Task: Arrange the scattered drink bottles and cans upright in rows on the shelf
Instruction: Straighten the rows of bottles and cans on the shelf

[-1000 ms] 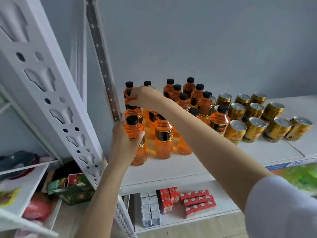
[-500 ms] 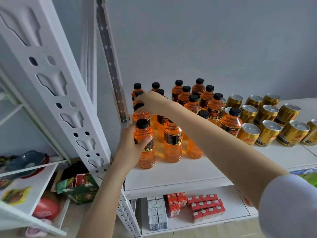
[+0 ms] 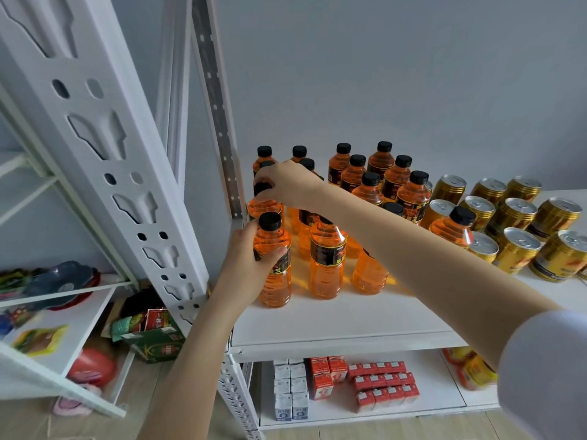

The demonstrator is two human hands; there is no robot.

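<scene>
Several orange drink bottles with black caps stand upright in rows at the left of the white shelf (image 3: 333, 322). My left hand (image 3: 246, 265) is wrapped around the front-left bottle (image 3: 275, 277), which stands on the shelf. My right hand (image 3: 287, 182) reaches across from the right and its fingertips pinch the cap of the second bottle (image 3: 263, 201) in that left column. Another front-row bottle (image 3: 327, 262) stands just right of the held one. To the right, several gold cans (image 3: 517, 249) stand upright in rows.
A perforated white upright post (image 3: 127, 173) rises close to the left of my left hand. The lower shelf holds small red boxes (image 3: 384, 382) and white cartons (image 3: 290, 392). A second white rack (image 3: 63, 312) at the left holds bags and a bowl. A green box (image 3: 149, 338) lies on the floor.
The view has shifted slightly, so the shelf sits further right in frame. Both hands keep the same holds on the two left-column bottles; no bottle has visibly moved.
</scene>
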